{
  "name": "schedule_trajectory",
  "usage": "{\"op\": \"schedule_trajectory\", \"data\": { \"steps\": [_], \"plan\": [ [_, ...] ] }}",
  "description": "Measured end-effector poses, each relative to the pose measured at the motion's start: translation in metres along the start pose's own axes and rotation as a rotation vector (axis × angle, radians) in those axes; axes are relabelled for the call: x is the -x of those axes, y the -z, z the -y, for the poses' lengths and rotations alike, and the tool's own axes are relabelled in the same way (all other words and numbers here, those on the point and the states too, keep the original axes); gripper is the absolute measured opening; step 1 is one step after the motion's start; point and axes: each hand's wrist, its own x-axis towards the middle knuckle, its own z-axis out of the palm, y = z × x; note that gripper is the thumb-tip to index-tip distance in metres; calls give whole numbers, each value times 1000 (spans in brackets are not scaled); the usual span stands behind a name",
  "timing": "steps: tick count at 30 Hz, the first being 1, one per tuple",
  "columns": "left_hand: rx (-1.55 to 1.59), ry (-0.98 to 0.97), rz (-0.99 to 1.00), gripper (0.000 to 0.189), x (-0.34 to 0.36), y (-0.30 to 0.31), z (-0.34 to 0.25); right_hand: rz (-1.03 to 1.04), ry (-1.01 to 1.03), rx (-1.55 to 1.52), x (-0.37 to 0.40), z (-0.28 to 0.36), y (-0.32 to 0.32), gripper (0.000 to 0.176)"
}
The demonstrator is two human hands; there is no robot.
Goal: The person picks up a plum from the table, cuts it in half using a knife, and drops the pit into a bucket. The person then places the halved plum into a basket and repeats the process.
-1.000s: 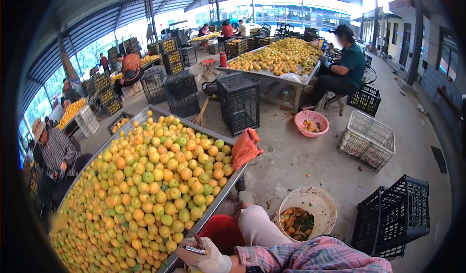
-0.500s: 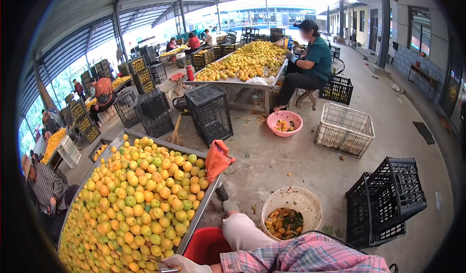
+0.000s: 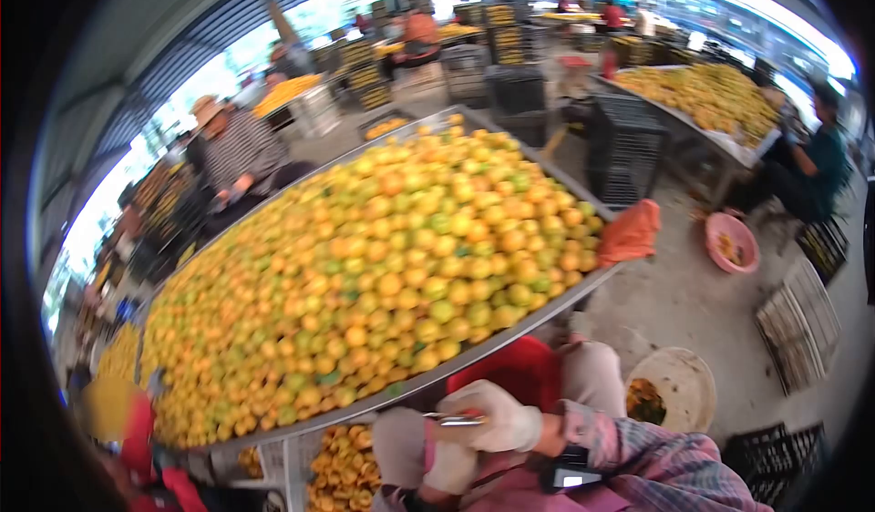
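My right hand, in a pale glove, is closed on a slim metal tool, over my lap. Just below it is my left hand, also in a pale glove; its fingers are mostly hidden, and what it holds, if anything, does not show. Beyond my hands, a metal-edged table bears a large heap of orange and yellow-green fruit. A red bucket stands between my knees and the table edge.
An orange cloth lies on the table's right corner. A white bucket with scraps stands right of my leg. Black crates and a pink basin stand beyond. One person sits across the table, another far right.
The view has swung left, so the fruit table now fills the middle. My right hand, with the metal tool, shows fully over my lap, and my left hand has come into view.
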Motion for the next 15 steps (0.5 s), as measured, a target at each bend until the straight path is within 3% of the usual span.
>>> {"op": "schedule_trajectory", "data": {
  "steps": [1,3,6,9,15],
  "plan": [
    [320,184,30,45,6,-10,4,32,-5,-30,-1,1,1,26],
    [187,163,64,45,12,-16,4,105,-120,-26,-3,11,-1,28],
    [551,280,-63,37,3,-13,-12,118,-171,-20,-2,12,-5,27],
    [342,202,76,43,6,-6,-7,129,-32,17,-1,8,-7,22],
    [181,180,187,49,17,-17,7,192,28,25,7,-1,-8,13]
  ]
}}
